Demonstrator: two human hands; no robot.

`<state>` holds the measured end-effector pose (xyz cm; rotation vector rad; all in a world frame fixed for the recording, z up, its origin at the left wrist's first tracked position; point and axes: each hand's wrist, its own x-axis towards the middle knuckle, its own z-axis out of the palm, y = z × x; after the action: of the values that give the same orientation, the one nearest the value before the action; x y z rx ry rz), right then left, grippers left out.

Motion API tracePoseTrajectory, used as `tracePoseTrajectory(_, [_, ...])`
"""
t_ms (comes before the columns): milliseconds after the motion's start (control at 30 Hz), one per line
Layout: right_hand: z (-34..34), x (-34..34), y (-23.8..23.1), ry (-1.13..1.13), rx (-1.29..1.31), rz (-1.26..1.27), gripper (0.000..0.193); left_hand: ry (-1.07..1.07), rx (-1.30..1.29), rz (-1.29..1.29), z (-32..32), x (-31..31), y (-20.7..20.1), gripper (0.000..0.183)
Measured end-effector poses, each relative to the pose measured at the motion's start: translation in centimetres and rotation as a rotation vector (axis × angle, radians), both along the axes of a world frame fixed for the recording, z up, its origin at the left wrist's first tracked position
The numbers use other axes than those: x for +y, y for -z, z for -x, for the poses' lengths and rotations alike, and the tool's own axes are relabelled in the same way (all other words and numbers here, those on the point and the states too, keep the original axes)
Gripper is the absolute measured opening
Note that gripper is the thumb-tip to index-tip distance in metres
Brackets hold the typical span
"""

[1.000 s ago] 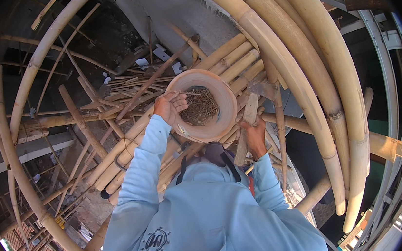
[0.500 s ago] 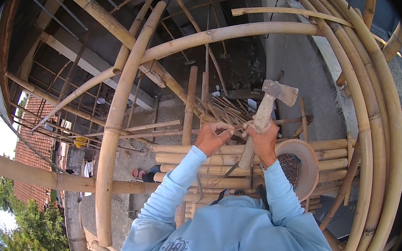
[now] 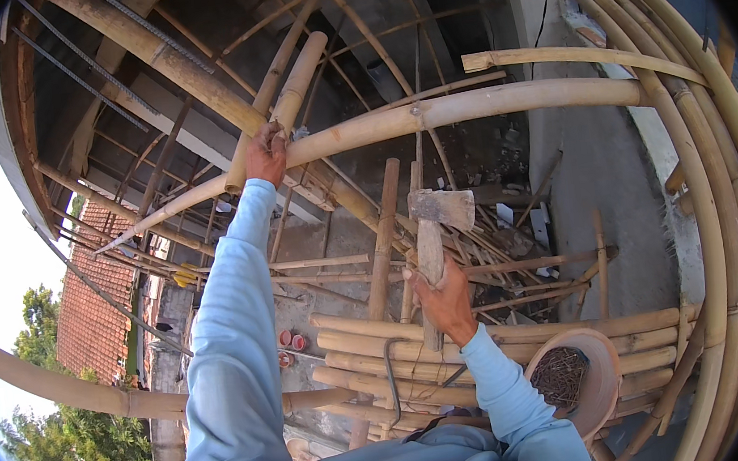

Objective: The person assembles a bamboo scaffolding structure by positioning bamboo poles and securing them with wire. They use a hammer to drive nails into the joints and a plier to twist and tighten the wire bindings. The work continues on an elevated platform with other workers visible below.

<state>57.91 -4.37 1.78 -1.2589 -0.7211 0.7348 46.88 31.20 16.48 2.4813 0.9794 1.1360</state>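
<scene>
My right hand (image 3: pixel 445 302) is wrapped round the wooden handle of a hammer (image 3: pixel 429 247), whose blocky, worn head (image 3: pixel 442 210) points up and away from me. On the left, my outstretched left hand (image 3: pixel 265 156) presses with closed fingers where an upright bamboo pole (image 3: pixel 298 83) meets a horizontal bamboo pole (image 3: pixel 482 105). Anything pinched in those fingers is too small or hidden to make out. Beside my right forearm sits a round tan bowl (image 3: pixel 607 385) holding many nails (image 3: pixel 561 379).
Several bamboo poles (image 3: pixel 497 336) lie side by side below my hands. A bundle of long bamboo poles (image 3: pixel 701 195) curves along the right. Steel rods (image 3: pixel 86 67) jut out at upper left. Far below are loose sticks, a concrete floor (image 3: pixel 577 200), a tiled roof (image 3: pixel 98 304) and trees.
My left hand has left my right hand and reached up and left to the pole crossing. The hammer has moved left and lower, its handle now more upright, still in my right hand.
</scene>
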Motion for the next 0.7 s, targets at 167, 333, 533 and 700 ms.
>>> tracePoseTrajectory(167, [1.2,2.7,4.9,0.042,-0.099,-0.041,0.039,-0.211,-0.059,-0.169,6.0,11.2,0.6,0.023])
tracePoseTrajectory(333, [0.3,5.7,5.3,-0.088,0.030,0.088,0.042,-0.480,-0.262,-0.405,8.6,11.8,-1.6,0.024])
tracePoseTrajectory(533, [-0.5,9.2,3.2,-0.138,-0.030,0.042,0.039,0.086,-0.157,-0.050,-1.3,10.4,-0.5,0.022])
tracePoseTrajectory(700, [-1.6,13.3,3.0,-0.084,-0.202,-0.083,0.046,0.031,0.054,-0.063,-1.4,11.4,0.2,0.024])
